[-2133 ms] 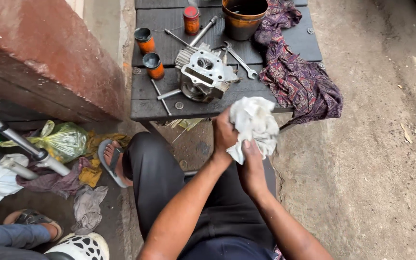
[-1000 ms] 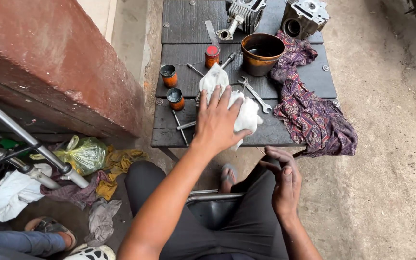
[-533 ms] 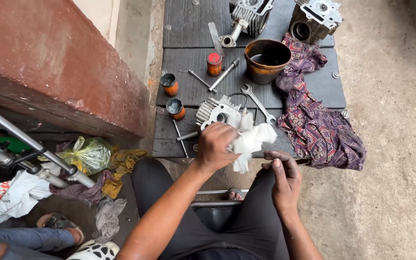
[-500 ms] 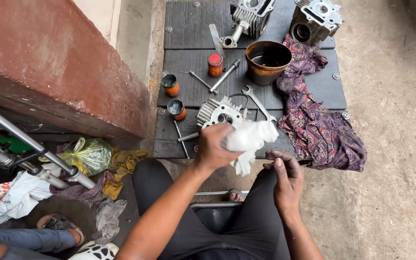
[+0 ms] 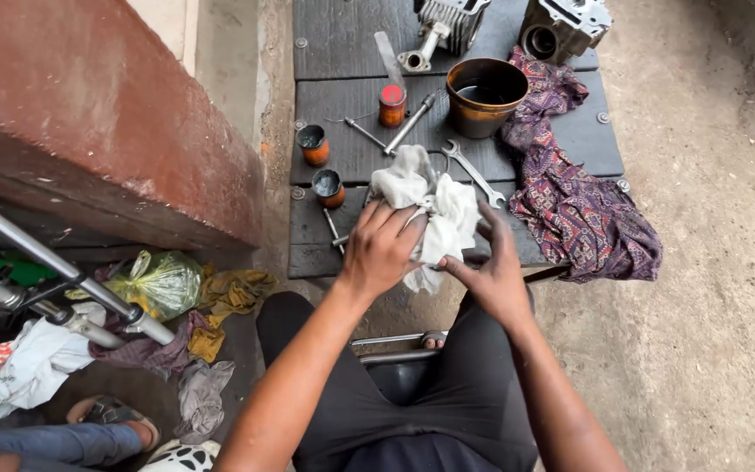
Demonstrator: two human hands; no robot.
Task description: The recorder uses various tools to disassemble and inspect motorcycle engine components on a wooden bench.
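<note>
The white rag (image 5: 425,205) is crumpled and soft. It lies bunched on the dark wooden bench, right under the left hand's fingers (image 5: 386,223) and just beside the right hand's fingers (image 5: 489,229), touching both.

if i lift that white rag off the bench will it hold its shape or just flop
The white rag would probably flop: it lies crumpled in soft folds, with an edge drooping between the left hand and right hand. It likely weighs little and looks unlikely to slip or roll.
</note>
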